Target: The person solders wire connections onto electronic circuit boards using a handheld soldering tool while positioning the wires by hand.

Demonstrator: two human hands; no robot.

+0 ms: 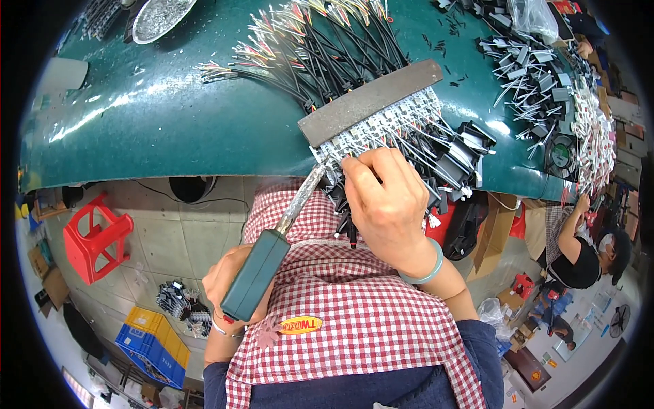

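Observation:
My left hand (225, 274) is wrapped round the handle of a dark green soldering iron (255, 276). Its metal tip meets the left end of a row of small white circuit boards (385, 125) at the table edge. Close to that tip, my right hand (387, 194) has thumb and forefinger pinched together; what lies between them is too small to make out. A flat grey metal bar (371, 102) rests across the boards. Black cables (340, 58) with bared coloured ends fan out behind the bar. White wires with black parts (449, 160) hang toward me.
On the green table (170, 129) stand a metal dish (162, 19) and, to the right, a heap of black parts with white wires (535, 85). A solder reel (562, 155) lies near another person (579, 262). On the floor are a red stool (99, 238) and crates (153, 346).

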